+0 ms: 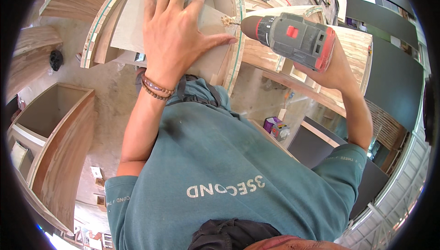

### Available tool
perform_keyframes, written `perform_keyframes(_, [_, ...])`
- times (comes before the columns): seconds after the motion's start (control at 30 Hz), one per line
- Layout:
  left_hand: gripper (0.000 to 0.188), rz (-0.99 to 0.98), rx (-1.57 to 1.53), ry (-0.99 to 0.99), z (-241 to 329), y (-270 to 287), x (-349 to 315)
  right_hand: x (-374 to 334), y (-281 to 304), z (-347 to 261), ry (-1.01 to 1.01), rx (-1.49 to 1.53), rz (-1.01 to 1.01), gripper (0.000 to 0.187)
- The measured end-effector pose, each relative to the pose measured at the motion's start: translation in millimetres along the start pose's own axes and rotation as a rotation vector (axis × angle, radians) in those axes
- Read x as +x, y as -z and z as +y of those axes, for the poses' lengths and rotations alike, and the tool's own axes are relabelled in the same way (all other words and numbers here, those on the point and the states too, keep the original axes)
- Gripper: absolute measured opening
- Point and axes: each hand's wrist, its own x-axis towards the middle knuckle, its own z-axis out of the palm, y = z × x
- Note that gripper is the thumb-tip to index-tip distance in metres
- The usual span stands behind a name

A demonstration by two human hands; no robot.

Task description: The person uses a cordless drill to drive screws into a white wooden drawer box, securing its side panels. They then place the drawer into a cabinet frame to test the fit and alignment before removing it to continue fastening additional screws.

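Note:
My right hand (332,69) is wrapped round the grip of a grey and red cordless drill (293,36). The drill points left, and its bit (233,22) meets the curved edge of a wooden cabinet (236,59). Pale wood shavings (226,20) cling around the bit. My left hand (172,34) lies with fingers spread on a light wooden panel (128,30) inside the cabinet's frame. Its thumb stretches toward the curved edge, just below the drill bit.
Another wooden cabinet (68,135) stands on the floor at left. Wooden pieces (261,52) lie behind the drill. A purple box (271,123) sits low at right, near a dark panel (307,144). Large dark boards (389,71) stand along the right side.

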Motion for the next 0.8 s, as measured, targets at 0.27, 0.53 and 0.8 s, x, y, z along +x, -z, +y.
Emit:
perform_keyframes(0.27, [0.085,-0.021,0.017,-0.026,0,2,2,-9,-27,19,-0.038,0.085,0.066,0.081])
perform_keyframes(0.53, [0.085,-0.028,0.025,-0.063,2,3,2,-10,-33,9,-0.169,0.203,0.101,0.080])
perform_keyframes(0.8, [0.085,0.034,0.004,-0.076,-9,1,-3,-11,-42,5,-0.209,0.189,0.085,0.089])
